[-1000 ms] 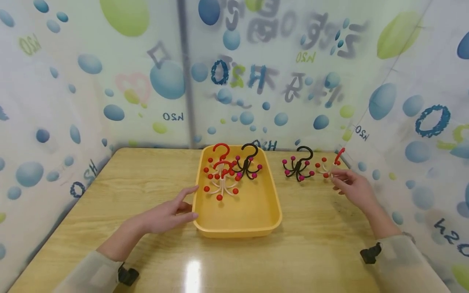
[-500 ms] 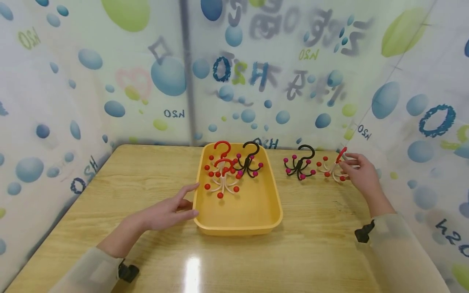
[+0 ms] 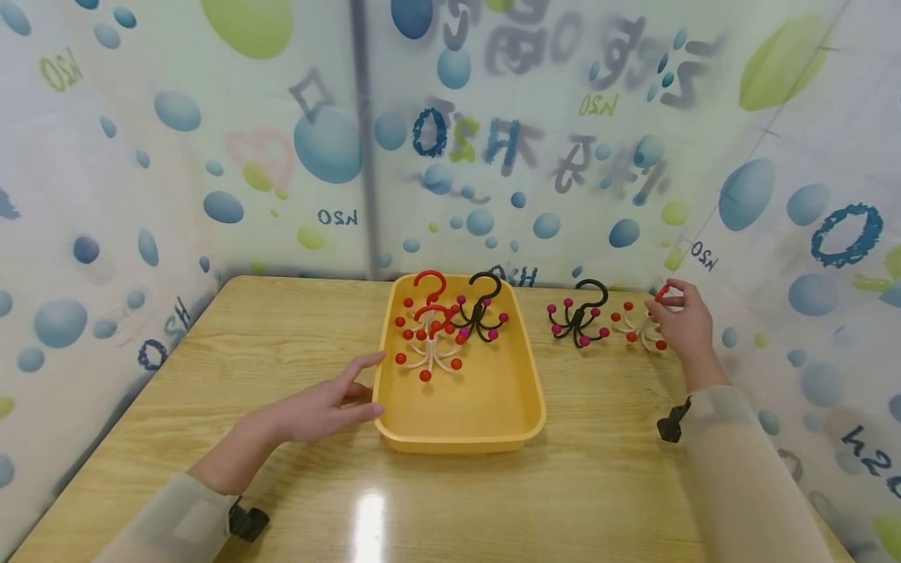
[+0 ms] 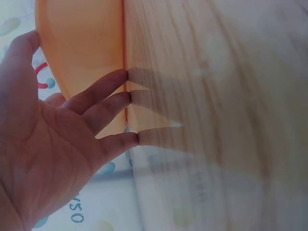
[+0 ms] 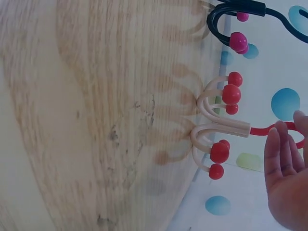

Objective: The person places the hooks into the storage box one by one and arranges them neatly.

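My right hand (image 3: 685, 327) pinches the red hook of a white multi-claw hanger (image 5: 235, 129) with red ball tips, at the table's back right. In the right wrist view its claws point down at the table; whether they touch the wood I cannot tell. Left of it, a black multi-claw hanger (image 3: 578, 320) with magenta balls stands on the table. My left hand (image 3: 318, 409) rests against the left side of a yellow tray (image 3: 461, 447), thumb and forefinger at the rim. Inside that tray are two white hangers (image 3: 431, 353) with red hooks and one black hanger (image 3: 477, 317).
The wooden table (image 3: 296, 328) meets a patterned curtain (image 3: 281, 234) behind the tray. Another patterned wall (image 3: 809, 344) runs close beside my right arm. The tray's front half shows bare yellow floor.
My right hand has shifted from the white hanger's claws and stem up to its red hook. The left hand stays against the tray. The hangers in the tray have not moved.
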A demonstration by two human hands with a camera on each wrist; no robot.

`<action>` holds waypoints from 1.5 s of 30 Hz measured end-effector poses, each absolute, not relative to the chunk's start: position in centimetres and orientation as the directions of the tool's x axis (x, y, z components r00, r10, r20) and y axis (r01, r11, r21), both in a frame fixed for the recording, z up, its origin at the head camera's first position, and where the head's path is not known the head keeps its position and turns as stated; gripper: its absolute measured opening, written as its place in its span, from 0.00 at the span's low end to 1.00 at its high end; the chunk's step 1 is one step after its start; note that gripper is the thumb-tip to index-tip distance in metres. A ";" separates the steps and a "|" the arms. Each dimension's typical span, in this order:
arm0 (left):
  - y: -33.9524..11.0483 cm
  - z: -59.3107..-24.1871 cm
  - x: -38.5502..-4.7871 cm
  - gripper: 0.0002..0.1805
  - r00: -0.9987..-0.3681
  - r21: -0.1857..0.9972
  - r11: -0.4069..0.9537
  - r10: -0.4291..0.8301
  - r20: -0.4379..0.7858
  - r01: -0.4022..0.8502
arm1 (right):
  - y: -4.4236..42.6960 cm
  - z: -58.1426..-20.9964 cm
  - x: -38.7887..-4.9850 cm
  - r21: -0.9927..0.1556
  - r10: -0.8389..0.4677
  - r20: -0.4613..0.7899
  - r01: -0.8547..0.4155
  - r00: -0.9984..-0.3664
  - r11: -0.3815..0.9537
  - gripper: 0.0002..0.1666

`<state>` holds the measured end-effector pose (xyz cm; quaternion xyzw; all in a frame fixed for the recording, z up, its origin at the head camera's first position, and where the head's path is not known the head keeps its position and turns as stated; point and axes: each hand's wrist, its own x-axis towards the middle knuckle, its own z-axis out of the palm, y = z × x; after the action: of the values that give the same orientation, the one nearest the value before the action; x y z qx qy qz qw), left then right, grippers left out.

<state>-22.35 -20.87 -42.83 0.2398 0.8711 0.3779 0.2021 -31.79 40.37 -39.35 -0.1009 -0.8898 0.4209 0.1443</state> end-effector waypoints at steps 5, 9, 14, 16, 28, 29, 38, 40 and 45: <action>-20.8 -42.8 -22.3 0.48 -0.803 0.754 0.600 0.571 -0.170 0.267 | 41.2 -40.0 -31.9 -0.780 0.332 0.168 0.080 -0.928 0.621 0.41; -20.7 -42.7 -22.4 0.48 -0.806 0.747 0.608 0.566 -0.172 0.267 | 41.6 -40.1 -31.8 -0.751 0.332 0.164 0.100 -0.929 0.652 0.38; -20.7 -42.8 -22.4 0.49 -0.810 0.748 0.615 0.556 -0.187 0.249 | 41.6 -39.9 -31.6 -0.709 0.322 0.170 0.111 -0.931 0.696 0.36; -20.7 -42.7 -22.4 0.49 -0.810 0.750 0.616 0.554 -0.194 0.241 | 41.7 -39.9 -31.5 -0.719 0.327 0.164 0.114 -0.931 0.686 0.35; -20.7 -42.5 -22.5 0.49 -0.811 0.763 0.610 0.547 -0.209 0.215 | 42.5 -39.7 -30.5 -0.696 0.340 0.247 0.078 -0.907 0.714 0.33; -20.7 -42.5 -22.5 0.49 -0.811 0.762 0.611 0.545 -0.211 0.213 | 42.6 -39.6 -30.2 -0.686 0.343 0.260 0.077 -0.902 0.723 0.33; -20.6 -42.6 -22.4 0.49 -0.816 0.754 0.617 0.542 -0.200 0.225 | 42.9 -38.6 -27.1 -0.685 0.331 0.282 0.052 -0.901 0.726 0.33; -20.6 -42.6 -22.4 0.49 -0.816 0.753 0.619 0.542 -0.201 0.226 | 42.6 -38.3 -26.4 -0.690 0.315 0.303 0.021 -0.899 0.723 0.33; -20.7 -42.6 -22.3 0.49 -0.815 0.753 0.619 0.542 -0.204 0.224 | 41.3 -37.6 -24.4 -0.691 0.269 0.367 -0.068 -0.890 0.720 0.30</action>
<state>-22.29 -20.67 -42.62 0.2190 0.8745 0.3777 0.2111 -24.38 41.30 -37.63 -0.0558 -0.8990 0.3701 0.2273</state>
